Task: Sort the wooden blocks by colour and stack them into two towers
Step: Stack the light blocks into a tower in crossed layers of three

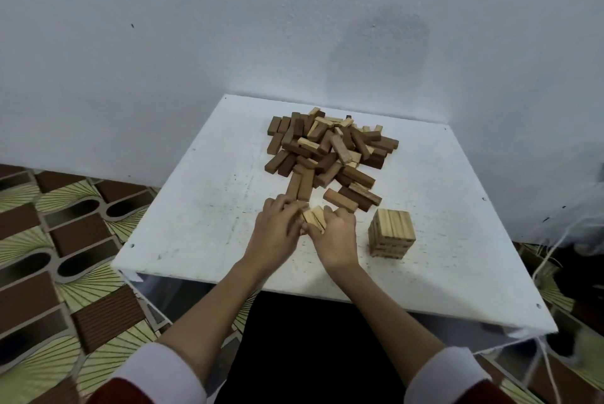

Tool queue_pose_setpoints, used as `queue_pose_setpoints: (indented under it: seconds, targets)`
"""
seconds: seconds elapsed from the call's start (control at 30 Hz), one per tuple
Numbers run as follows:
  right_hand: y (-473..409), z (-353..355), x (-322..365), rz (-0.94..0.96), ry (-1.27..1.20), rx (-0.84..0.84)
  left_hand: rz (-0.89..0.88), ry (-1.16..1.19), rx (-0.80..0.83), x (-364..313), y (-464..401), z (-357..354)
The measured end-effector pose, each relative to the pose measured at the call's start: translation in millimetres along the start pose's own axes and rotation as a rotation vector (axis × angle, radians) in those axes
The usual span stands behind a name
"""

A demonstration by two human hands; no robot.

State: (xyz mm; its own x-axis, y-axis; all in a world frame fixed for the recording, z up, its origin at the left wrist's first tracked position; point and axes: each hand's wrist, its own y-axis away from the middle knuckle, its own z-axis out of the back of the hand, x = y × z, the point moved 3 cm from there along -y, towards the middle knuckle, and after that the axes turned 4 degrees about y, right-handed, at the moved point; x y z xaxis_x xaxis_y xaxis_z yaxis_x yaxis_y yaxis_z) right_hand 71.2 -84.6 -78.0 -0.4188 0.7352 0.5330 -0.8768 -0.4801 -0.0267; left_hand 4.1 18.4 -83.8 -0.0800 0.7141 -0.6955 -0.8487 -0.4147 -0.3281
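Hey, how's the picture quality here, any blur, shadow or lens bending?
Head view: left hand slightly motion-blurred; pile and tower fairly sharp; a soft, faint shadow on the wall; wide-angle bending curves the table edges.

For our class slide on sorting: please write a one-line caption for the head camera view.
Both hands gather pale blocks beside a pale tower, near the mixed pile.

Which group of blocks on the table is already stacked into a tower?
The light-coloured tower right of the right hand: its blocks lie in neat crossed layers. The mixed pile farther back lies loose and jumbled.
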Motion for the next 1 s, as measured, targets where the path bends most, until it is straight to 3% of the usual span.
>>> queue_pose_setpoints:
  seconds: [0.13,0.37,0.63,1.0]
  targets:
    - [3,3,-7,0.000,-0.072,-0.078,-0.119,-0.037,-0.004,0,3,-2]
    - [12,-2,-12,0.016,-0.110,-0.182,-0.075,0.071,-0.002,4,5,-2]
    - [15,4,-13,0.098,-0.142,-0.083,0.021,0.149,0.014,3,7,0]
    - [17,7,-11,0.154,-0.147,-0.005,-0.046,0.074,0.159,1,9,0]
